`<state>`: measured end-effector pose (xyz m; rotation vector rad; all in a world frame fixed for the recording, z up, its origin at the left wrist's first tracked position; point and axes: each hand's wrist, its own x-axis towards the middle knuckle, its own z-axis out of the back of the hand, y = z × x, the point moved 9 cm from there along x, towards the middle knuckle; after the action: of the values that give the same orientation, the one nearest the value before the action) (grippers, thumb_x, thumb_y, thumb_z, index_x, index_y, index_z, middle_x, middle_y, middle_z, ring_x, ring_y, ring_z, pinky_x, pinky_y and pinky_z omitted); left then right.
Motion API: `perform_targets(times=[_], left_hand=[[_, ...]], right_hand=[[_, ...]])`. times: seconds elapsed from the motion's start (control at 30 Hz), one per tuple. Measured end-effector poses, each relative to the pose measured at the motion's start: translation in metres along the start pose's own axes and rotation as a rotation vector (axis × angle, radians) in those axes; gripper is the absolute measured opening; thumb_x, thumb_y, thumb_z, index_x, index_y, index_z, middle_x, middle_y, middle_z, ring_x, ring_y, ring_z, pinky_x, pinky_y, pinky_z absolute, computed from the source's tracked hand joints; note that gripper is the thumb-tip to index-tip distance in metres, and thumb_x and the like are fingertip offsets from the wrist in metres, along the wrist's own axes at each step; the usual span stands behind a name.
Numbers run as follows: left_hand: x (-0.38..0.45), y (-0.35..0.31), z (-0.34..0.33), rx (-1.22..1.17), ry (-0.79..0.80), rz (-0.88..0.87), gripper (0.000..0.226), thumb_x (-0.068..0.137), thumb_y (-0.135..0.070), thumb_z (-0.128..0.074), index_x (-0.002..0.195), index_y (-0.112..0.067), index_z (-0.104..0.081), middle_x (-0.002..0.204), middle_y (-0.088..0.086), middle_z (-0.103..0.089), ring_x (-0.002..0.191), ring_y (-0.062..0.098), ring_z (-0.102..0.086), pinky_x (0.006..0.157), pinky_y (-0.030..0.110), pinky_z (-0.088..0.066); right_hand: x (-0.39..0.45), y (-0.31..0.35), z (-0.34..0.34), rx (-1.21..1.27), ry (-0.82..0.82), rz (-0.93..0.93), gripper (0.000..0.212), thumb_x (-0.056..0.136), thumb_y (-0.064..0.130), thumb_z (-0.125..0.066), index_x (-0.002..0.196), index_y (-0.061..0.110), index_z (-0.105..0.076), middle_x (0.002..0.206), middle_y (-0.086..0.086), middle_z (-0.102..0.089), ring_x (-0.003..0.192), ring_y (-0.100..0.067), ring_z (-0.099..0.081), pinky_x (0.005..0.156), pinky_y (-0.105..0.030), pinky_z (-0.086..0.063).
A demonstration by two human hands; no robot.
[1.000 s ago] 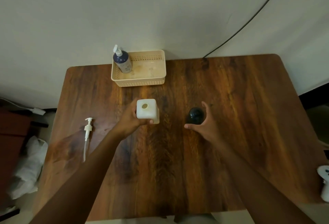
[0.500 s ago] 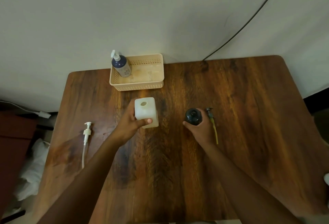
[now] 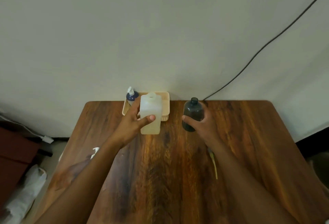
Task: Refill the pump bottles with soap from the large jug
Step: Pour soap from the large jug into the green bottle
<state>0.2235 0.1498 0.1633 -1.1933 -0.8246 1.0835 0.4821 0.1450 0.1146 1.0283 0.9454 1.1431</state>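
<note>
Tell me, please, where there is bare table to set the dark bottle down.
Free: the right side of the table, beyond the right hand holding the dark bottle, and the near middle between both forearms. Crowded: the far edge around the basket and jug.

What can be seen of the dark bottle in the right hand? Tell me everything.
The dark bottle is round-shouldered, of dark, slightly see-through plastic or glass, with a narrow threaded neck. Its mouth is open: no pump or cap is fitted. It stands about upright at the far side of the wooden table, right of the white jug. The right hand grips its lower body, thumb in front and fingers curled behind. Its fill level cannot be told.
</note>
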Motion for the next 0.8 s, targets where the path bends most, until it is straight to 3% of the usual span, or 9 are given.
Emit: perform_targets(times=[0.13, 0.27, 0.47, 0.57, 0.67, 0.8], left_hand=[[0.004, -0.066, 0.018, 0.072, -0.053, -0.093, 0.082, 0.08, -0.065, -0.069, 0.152, -0.042, -0.038, 0.137, -0.024, -0.054, 0.127, 0.002, -0.057, 0.1, 0.037, -0.057], [0.005, -0.13, 0.029, 0.105, -0.082, -0.19, 0.08, 0.083, -0.066, -0.061, 0.154, -0.037, -0.038, 0.144, -0.012, -0.055, 0.13, 0.016, -0.058, 0.105, 0.049, -0.055], [0.0, -0.218, 0.042, 0.188, -0.123, -0.338, 0.068, 0.09, -0.062, -0.052, 0.152, -0.042, -0.034, 0.138, -0.01, -0.057, 0.123, 0.018, -0.061, 0.098, 0.041, -0.059], [-0.004, -0.248, 0.046, 0.216, -0.123, -0.39, 0.061, 0.09, -0.061, -0.05, 0.148, -0.05, -0.033, 0.135, -0.016, -0.057, 0.119, 0.015, -0.062, 0.094, 0.036, -0.06], [-0.01, -0.268, 0.048, 0.244, -0.107, -0.416, 0.06, 0.086, -0.071, -0.049, 0.142, -0.06, -0.033, 0.129, -0.023, -0.058, 0.115, 0.013, -0.063, 0.085, 0.027, -0.059], [-0.018, -0.289, 0.047, 0.323, -0.053, -0.447, 0.06, 0.082, -0.075, -0.049, 0.14, -0.063, -0.035, 0.12, -0.026, -0.06, 0.108, 0.005, -0.064, 0.075, 0.019, -0.059]], right_hand=[[0.007, 0.082, 0.015, 0.034, -0.013, 0.149, 0.061, 0.058, 0.06, -0.082, 0.111, 0.063, -0.051, 0.112, 0.025, -0.062, 0.102, 0.001, -0.061, 0.069, -0.015, -0.051], [0.006, 0.155, 0.029, 0.074, -0.029, 0.26, 0.062, 0.06, 0.055, -0.083, 0.115, 0.053, -0.055, 0.109, 0.024, -0.066, 0.101, 0.001, -0.063, 0.074, -0.019, -0.054], [-0.007, 0.244, 0.044, 0.116, -0.014, 0.396, 0.059, 0.059, 0.053, -0.082, 0.112, 0.055, -0.057, 0.106, 0.029, -0.066, 0.099, 0.006, -0.063, 0.071, -0.016, -0.054], [-0.017, 0.272, 0.048, 0.121, 0.001, 0.438, 0.061, 0.058, 0.056, -0.082, 0.112, 0.061, -0.053, 0.106, 0.03, -0.064, 0.099, 0.005, -0.062, 0.071, -0.019, -0.056], [-0.025, 0.289, 0.05, 0.097, 0.009, 0.463, 0.067, 0.058, 0.057, -0.081, 0.118, 0.057, -0.052, 0.111, 0.026, -0.063, 0.103, -0.003, -0.063, 0.073, -0.021, -0.057], [-0.035, 0.296, 0.052, 0.042, 0.029, 0.48, 0.062, 0.067, 0.047, -0.085, 0.118, 0.054, -0.051, 0.114, 0.024, -0.062, 0.105, -0.006, -0.062, 0.074, -0.018, -0.055]])
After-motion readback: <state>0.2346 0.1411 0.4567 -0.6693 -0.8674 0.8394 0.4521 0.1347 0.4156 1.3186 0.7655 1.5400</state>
